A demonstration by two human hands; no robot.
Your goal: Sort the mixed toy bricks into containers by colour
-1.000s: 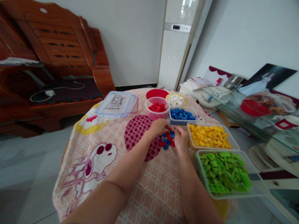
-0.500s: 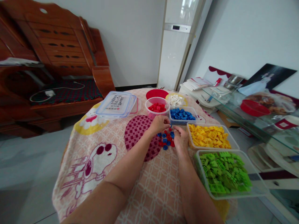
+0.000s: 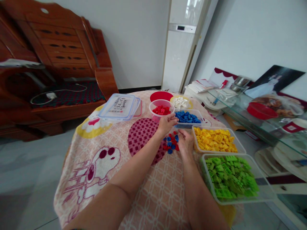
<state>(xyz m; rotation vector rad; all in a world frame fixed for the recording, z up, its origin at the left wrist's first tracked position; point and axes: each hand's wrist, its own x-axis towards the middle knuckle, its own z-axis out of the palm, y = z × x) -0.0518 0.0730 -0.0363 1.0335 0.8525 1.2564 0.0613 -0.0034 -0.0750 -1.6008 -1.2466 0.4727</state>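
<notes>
My left hand (image 3: pixel 168 123) reaches to the near left corner of the clear box of blue bricks (image 3: pixel 187 117), its fingers stretched out and nothing visible in them. Lower and to the right, my right hand (image 3: pixel 185 141) rests beside a small pile of red and blue pieces (image 3: pixel 170 144) on the tablecloth. The fingers of that hand are curled together at the pile's right edge; anything between them is too small to make out. Just behind my left hand stands a round clear tub of red bricks (image 3: pixel 161 110).
To the right stand a box of yellow bricks (image 3: pixel 214 140) and a box of green bricks (image 3: pixel 231 177). White bricks (image 3: pixel 180 103) and a red round lid (image 3: pixel 161 96) lie at the back. Stacked clear lids (image 3: pixel 118 108) lie at the back left. A glass shelf (image 3: pixel 242 116) runs along the right.
My left hand has moved up and slightly right, from above the pile to the blue box's rim, and its fingers have straightened. My right hand has stayed by the pile.
</notes>
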